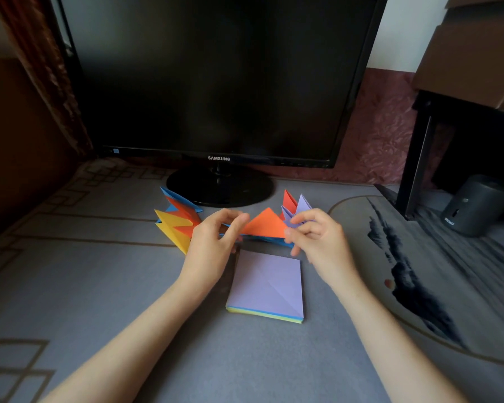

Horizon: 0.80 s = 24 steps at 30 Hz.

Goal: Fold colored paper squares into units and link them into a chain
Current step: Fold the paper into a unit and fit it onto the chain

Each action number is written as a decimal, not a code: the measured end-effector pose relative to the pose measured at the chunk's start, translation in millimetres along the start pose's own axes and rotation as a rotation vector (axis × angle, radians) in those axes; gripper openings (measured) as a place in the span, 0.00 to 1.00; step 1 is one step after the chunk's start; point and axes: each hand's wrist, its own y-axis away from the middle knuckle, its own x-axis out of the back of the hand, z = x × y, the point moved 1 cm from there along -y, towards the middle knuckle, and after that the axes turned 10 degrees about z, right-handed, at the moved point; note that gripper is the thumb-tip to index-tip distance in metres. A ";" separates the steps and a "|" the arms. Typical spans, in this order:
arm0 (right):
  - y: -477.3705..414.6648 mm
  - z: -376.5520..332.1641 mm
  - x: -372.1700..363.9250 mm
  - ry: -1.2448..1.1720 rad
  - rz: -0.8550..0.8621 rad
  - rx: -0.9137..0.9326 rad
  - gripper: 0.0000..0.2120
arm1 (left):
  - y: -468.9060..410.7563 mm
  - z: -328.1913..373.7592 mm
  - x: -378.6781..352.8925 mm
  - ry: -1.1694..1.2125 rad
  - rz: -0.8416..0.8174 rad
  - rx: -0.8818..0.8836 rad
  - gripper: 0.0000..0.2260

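An orange paper folded into a triangle [264,226] is held above the table between both hands, with a blue edge showing under it. My left hand [216,239] pinches its left corner. My right hand [317,242] pinches its right corner. A chain of linked folded units [176,219] in blue, orange and yellow lies to the left, touching my left hand. A small cluster of orange and lilac folded units [296,209] stands behind my right hand. A stack of paper squares [266,287] with a creased lilac sheet on top lies below the hands.
A black monitor [216,82] on a round base [220,184] stands just behind the paper. A dark cylinder [474,205] sits under a black shelf frame at the right. A patterned grey cloth [85,286] covers the table.
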 end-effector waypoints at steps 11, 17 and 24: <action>-4.2 27.3 -0.8 0.562 0.089 0.125 0.06 | -0.7 -10.8 6.0 -0.432 -0.271 -0.169 0.21; -5.3 25.2 -4.0 0.719 0.092 0.151 0.04 | -0.6 -11.6 5.4 -0.484 -0.315 -0.169 0.18; -2.7 15.6 -0.2 0.528 0.212 0.286 0.05 | 0.5 -6.2 5.3 -0.445 -0.311 -0.148 0.14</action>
